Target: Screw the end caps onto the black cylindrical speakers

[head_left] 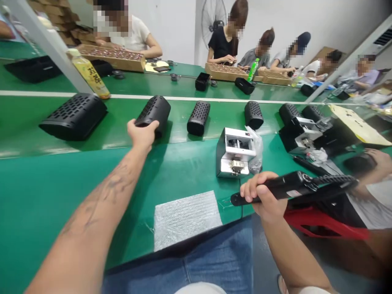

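My left hand (pixel 141 134) reaches out over the green table and grips the near end of a black perforated speaker shell (pixel 154 111) lying on the conveyor belt. My right hand (pixel 263 197) is closed around a black electric screwdriver (pixel 288 187) held level near the table's front edge, its coiled cable trailing to the right. A silver metal fixture (pixel 234 154) with a clear plastic bag beside it stands between my hands. A white foam pad (pixel 185 217) lies on the table just in front of me.
Other black shells (pixel 75 116) (pixel 199 117) (pixel 254 114) lie along the belt. A yellow drink bottle (pixel 90 73) stands at the back left. Several people sit at the far side with cardboard trays (pixel 114 57). A co-worker's hand (pixel 375 161) and another fixture (pixel 301 132) are at the right.
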{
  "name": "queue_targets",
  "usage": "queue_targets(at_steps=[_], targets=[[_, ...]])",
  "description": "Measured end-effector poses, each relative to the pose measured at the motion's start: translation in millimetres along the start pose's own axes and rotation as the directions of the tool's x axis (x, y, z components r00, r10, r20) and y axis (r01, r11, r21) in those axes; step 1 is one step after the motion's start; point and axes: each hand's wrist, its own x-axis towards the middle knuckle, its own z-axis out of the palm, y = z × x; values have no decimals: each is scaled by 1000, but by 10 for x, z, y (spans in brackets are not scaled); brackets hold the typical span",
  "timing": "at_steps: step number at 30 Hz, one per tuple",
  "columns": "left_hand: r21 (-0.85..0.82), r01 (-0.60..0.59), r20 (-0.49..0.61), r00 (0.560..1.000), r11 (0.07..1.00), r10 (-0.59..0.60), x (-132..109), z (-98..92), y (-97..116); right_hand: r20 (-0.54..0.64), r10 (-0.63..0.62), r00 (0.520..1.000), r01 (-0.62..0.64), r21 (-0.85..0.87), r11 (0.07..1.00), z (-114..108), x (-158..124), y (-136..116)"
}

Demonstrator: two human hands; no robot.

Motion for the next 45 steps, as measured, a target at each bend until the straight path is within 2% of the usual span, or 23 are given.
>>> queue_targets(at_steps=[1,2,3,4,6,8,10,12,14,16,20,28,34,40,45], targets=[[7,86,-82,993,996,-85,-283,-183,-12,2,-5,1000,5,-6,1000,10,-28,-35],[14,225,-230,949,974,-215,-606,-369,-19,7,-4,1000,4,-11,1000,19,-58,-83],[37,306,-296,913,951,-282,-958,-547,-15,18,1,1000,-1,-12,1000,30,-90,-143],[68,309,-292,915,949,-277,-1321,-709,7,35,8,999,-8,-8,1000,41,-122,-215],[75,193,-152,972,978,-180,-2019,-948,120,89,21,996,-23,16,1000,67,-180,-389],[30,73,4,997,997,-73,-2582,-1040,305,152,16,988,-23,46,999,92,-225,-580],[-26,-14,142,990,1000,18,-2951,-1004,497,227,0,974,-15,62,998,118,-254,-747],[-78,-82,253,962,994,99,-3147,-905,636,289,-20,957,0,68,998,154,-274,-849],[-127,-134,333,928,983,169,-3230,-805,703,298,-32,954,17,51,999,202,-296,-865],[-173,-163,377,900,971,218,-3262,-738,720,257,-37,966,34,16,999,254,-322,-805],[-227,-192,392,880,955,270,-3277,-696,715,205,-47,978,54,-28,998,318,-350,-590],[-238,-220,381,875,946,300,-3261,-676,716,205,-83,975,96,-53,994,319,-300,-332],[-243,-204,382,878,948,287,-3278,-680,717,266,-8,964,20,-43,999,320,-292,-278],[-233,-175,377,890,956,255,-3324,-667,698,390,25,921,-14,-30,999,352,-274,-258],[-234,-193,343,901,953,267,-3360,-639,667,416,63,907,-70,2,998,331,-244,-244]])
